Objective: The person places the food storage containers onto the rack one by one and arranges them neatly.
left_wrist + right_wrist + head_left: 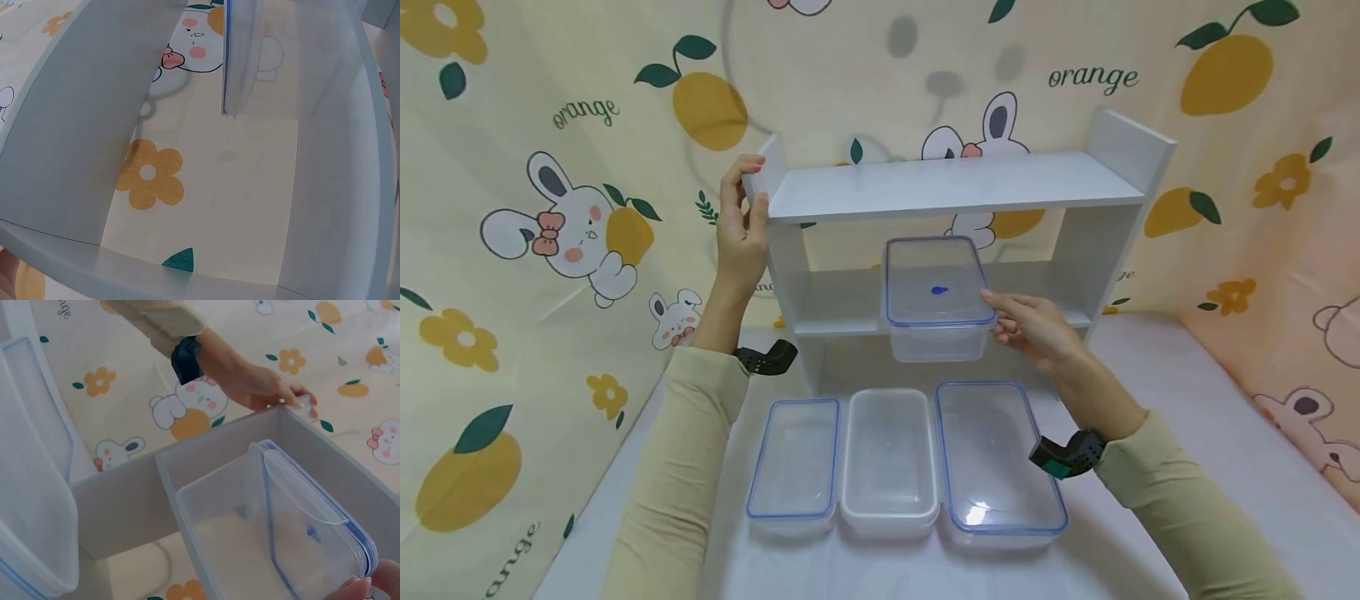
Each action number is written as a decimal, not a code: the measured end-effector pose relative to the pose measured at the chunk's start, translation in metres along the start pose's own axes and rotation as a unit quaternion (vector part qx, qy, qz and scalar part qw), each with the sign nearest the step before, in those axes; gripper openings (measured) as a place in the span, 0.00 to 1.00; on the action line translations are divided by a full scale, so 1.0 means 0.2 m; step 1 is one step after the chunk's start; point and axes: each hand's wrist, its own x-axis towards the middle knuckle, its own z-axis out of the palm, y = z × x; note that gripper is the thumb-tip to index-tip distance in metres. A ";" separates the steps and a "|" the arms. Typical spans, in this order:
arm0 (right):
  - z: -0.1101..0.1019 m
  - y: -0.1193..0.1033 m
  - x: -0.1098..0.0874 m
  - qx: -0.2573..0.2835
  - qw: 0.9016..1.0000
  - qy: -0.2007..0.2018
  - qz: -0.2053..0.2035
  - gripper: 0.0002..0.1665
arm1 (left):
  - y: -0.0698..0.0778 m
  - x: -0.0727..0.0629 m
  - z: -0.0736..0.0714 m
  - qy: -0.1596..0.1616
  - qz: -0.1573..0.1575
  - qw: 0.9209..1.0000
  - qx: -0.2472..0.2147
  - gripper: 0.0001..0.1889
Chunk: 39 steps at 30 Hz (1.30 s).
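Observation:
A white shelf unit (955,185) stands at the back of the table. My left hand (742,229) grips the upper end of its left side panel, also seen in the right wrist view. With my right hand (1037,329) I hold a clear plastic container (936,342) by its right side, thumb at the edge of the lid. Its lid (925,283) has a blue rim and a small blue mark. The container is level at the opening below the top board, its front jutting out past the middle board (842,308). In the left wrist view the container (259,56) shows between the boards.
Three more clear containers sit in a row before the shelf: a small blue-rimmed one (793,458), a whitish-rimmed one (891,458) and a larger blue-rimmed one (1000,458). A patterned cloth (865,83) hangs behind the shelf. White cloth (1157,392) covers the table.

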 end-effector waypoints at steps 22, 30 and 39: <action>0.11 0.02 0.03 0.009 1.000 -0.008 -0.021 0.43 | -0.01 -0.01 0.01 0.005 -0.007 1.000 -0.004 0.15; 0.13 0.03 0.05 0.035 0.999 -0.011 -0.026 0.43 | -0.01 0.00 0.01 0.007 0.003 1.000 -0.009 0.15; 0.17 0.05 0.08 0.043 0.998 -0.020 -0.028 0.42 | -0.01 0.01 0.01 0.008 0.013 1.000 -0.007 0.15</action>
